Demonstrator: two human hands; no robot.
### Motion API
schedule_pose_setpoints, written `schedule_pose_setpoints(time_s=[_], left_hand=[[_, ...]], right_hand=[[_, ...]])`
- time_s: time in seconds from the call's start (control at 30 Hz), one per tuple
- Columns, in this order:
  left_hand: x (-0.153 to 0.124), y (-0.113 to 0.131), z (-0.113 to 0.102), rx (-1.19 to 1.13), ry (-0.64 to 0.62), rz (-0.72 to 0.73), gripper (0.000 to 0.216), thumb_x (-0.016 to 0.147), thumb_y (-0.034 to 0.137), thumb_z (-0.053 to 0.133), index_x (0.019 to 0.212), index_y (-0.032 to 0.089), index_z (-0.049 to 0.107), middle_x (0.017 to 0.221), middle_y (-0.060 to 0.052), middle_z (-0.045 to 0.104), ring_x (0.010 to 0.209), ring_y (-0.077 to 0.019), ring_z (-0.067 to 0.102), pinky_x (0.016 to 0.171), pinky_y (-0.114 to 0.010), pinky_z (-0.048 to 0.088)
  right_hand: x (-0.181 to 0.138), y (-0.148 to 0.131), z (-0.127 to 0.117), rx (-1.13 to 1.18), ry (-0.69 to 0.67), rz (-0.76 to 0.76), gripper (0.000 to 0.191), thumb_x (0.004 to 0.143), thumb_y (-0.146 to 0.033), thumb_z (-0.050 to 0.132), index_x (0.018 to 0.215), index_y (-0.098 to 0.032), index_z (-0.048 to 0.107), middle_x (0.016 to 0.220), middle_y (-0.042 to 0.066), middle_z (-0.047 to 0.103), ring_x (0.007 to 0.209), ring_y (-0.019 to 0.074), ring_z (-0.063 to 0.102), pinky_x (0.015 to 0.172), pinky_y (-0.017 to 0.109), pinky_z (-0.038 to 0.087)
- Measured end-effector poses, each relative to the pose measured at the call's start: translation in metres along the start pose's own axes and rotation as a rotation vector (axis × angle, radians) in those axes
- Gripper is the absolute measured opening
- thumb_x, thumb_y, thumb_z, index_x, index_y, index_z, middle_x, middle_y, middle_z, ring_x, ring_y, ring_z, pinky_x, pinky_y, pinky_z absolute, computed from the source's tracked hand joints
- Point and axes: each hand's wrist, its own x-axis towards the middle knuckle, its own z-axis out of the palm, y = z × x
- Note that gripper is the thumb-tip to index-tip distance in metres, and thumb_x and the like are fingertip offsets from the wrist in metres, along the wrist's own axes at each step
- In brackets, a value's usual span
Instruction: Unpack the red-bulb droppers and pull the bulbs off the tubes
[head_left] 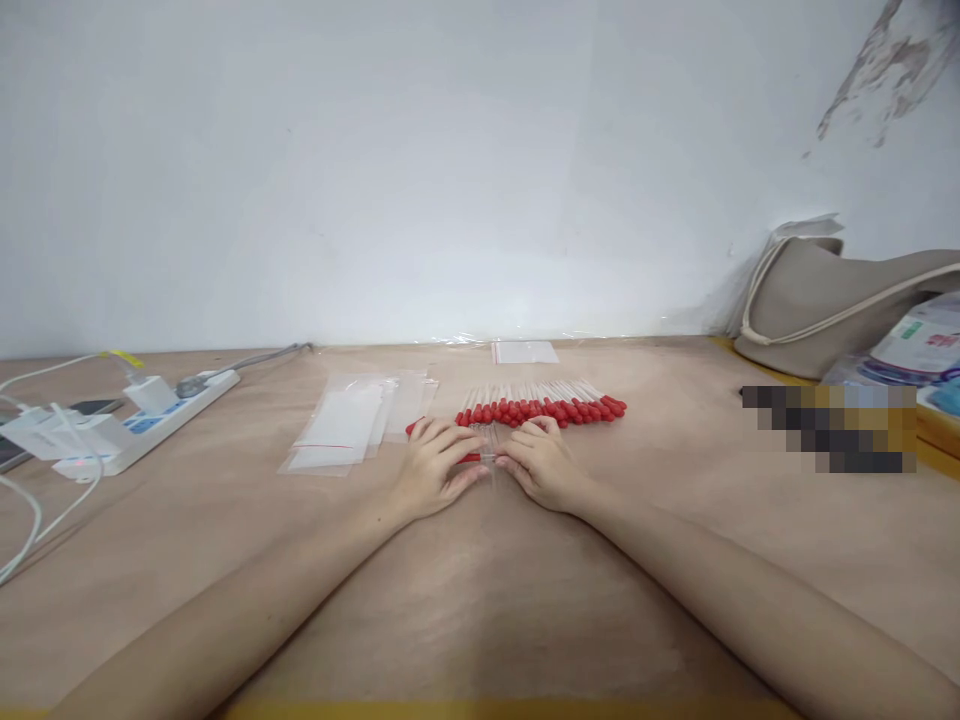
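My left hand (442,466) is curled round a red-headed stick, whose red part (470,458) shows between fingers and thumb. Close beside it, my right hand (541,466) pinches the pale end of the same piece. Clear plastic film (493,440) shows between the two hands, partly covered by the fingers. Another bit of red sticks out behind my left knuckles. Just beyond the hands lies a row of red-headed white sticks (540,410), heads toward me. Clear bags with a red line (337,425) overlap on the table to the left of my left hand.
A single flat bag (525,352) lies near the wall. At the left stands a white power strip (161,420) with chargers, cables and a phone (94,407). A grey bag (825,300) and plastic packages (922,345) sit at the right, by a blurred dark item (832,430).
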Motion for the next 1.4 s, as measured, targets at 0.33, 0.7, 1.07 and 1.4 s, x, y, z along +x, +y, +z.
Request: schedule_pose_setpoints(time_s=[0.33,0.7,1.07,1.4], left_hand=[[0.003,0.009,-0.002,0.11,-0.099,0.031,0.024,0.087,0.028,0.039,0.077,0.019,0.059,0.075,-0.002,0.06,0.083,-0.0176,0.05,0.087,-0.04,0.028],[0.001,0.006,-0.007,-0.045,-0.212,0.037,0.038,0.09,0.027,0.026,0.061,0.018,0.049,0.061,-0.002,0.053,0.069,-0.0159,0.045,0.084,-0.039,0.03],[0.0,0.002,-0.011,-0.29,-0.308,0.066,0.042,0.091,0.03,0.019,0.058,0.019,0.044,0.059,-0.002,0.053,0.068,-0.0159,0.045,0.079,-0.035,0.034],[-0.01,-0.028,-0.026,-0.157,-0.108,-0.199,0.035,0.091,0.029,0.021,0.07,0.018,0.047,0.07,-0.003,0.048,0.069,-0.0164,0.046,0.072,-0.033,0.038]], right_hand=[[-0.002,-0.003,0.001,0.039,0.087,-0.105,0.025,0.088,-0.029,0.04,0.078,-0.018,0.061,0.059,-0.001,0.05,0.067,0.0121,0.041,0.08,0.032,0.026],[-0.005,-0.007,-0.005,-0.125,0.105,-0.243,0.024,0.089,-0.022,0.035,0.086,-0.022,0.059,0.059,-0.001,0.05,0.067,0.0128,0.041,0.081,0.035,0.027],[-0.012,-0.009,-0.013,-0.111,0.037,-0.284,0.03,0.089,-0.017,0.033,0.095,-0.032,0.059,0.068,-0.005,0.057,0.065,0.0091,0.048,0.084,0.036,0.024],[-0.009,0.013,-0.012,-0.167,0.207,0.077,0.021,0.087,-0.028,0.043,0.093,-0.024,0.063,0.069,-0.001,0.062,0.069,0.0117,0.048,0.083,0.037,0.021]])
